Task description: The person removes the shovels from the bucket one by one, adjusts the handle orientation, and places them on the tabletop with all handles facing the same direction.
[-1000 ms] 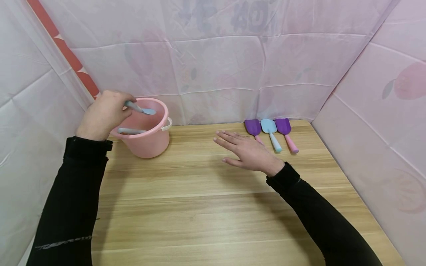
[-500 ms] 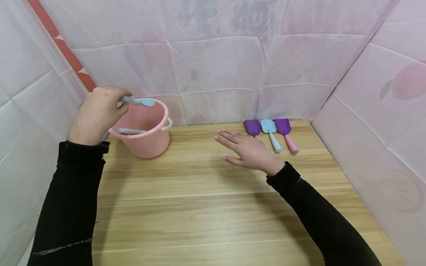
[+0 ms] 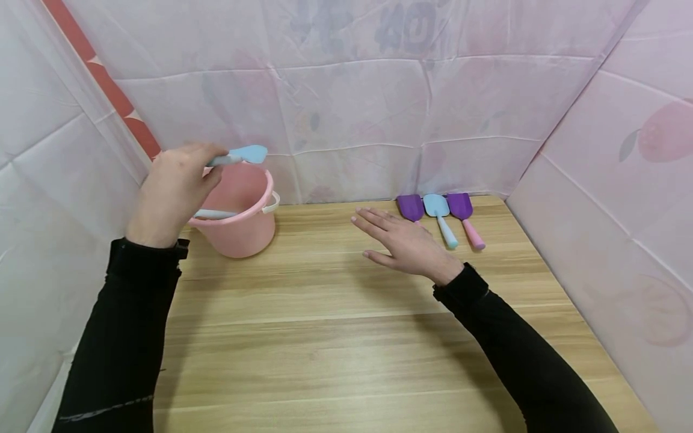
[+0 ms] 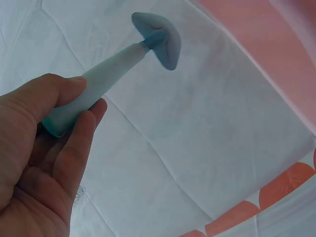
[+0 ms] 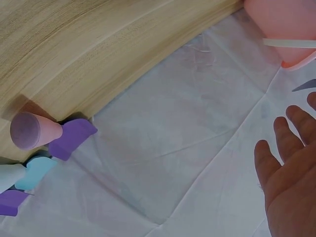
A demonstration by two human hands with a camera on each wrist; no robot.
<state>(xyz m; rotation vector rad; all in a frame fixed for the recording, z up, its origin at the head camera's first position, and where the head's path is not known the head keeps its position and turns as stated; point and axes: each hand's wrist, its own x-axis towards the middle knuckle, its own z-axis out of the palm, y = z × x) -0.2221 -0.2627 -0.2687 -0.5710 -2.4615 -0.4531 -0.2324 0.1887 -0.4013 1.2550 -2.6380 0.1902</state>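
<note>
Wood-grain planks make up the table point(image 3: 335, 337), which is walled on three sides by creased pale pink sheeting point(image 3: 346, 102) with faint fruit prints and a strip of orange-red scallops at the far left. Nearest the viewer, two forearms in black sleeves point(image 3: 124, 337) reach in from the near edge.

Right of centre, the right hand point(image 3: 403, 243) hovers palm down over the table with its fingers straight and spread, holding nothing. Just beyond it, at the far right of the table against the sheeting, three small toy shovels lie side by side: a purple shovel point(image 3: 409, 207) partly hidden behind the fingers, a light blue shovel point(image 3: 438, 210) in the middle, and a second purple shovel with a pink handle point(image 3: 465, 215).

At the far left stands a pink bucket point(image 3: 243, 222) with a white handle and a pale shovel handle lying inside. Above its rim the left hand point(image 3: 173, 189) grips a blue toy shovel point(image 3: 240, 155) by the handle, thumb and fingers curled round it, blade raised toward the right.
</note>
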